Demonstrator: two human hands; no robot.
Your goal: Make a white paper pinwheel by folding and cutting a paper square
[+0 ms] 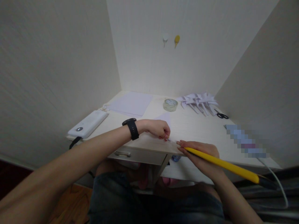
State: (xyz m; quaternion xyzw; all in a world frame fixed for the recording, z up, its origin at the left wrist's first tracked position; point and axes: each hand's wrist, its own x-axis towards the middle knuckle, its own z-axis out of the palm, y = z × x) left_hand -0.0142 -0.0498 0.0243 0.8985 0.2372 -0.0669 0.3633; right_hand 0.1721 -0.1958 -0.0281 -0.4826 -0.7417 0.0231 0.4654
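Long yellow knife (224,165) (blade out) meets white paper (164,119) at desk edge.

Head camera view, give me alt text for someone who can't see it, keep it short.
A person's right hand holds a long yellow utility knife at the front edge of a white desk, while the left hand, with a black watch on its wrist, pins down a sheet of white paper. Farther back lie a tape roll, folded paper shapes, black scissors and a white power bank.

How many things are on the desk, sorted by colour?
White or pale: 4 (power bank, paper sheet, folded paper pile, paper piece under the left hand)
Clear: 1 (tape roll)
Black: 1 (scissors)
Yellow: 1 (tool in the right hand)
Total: 7
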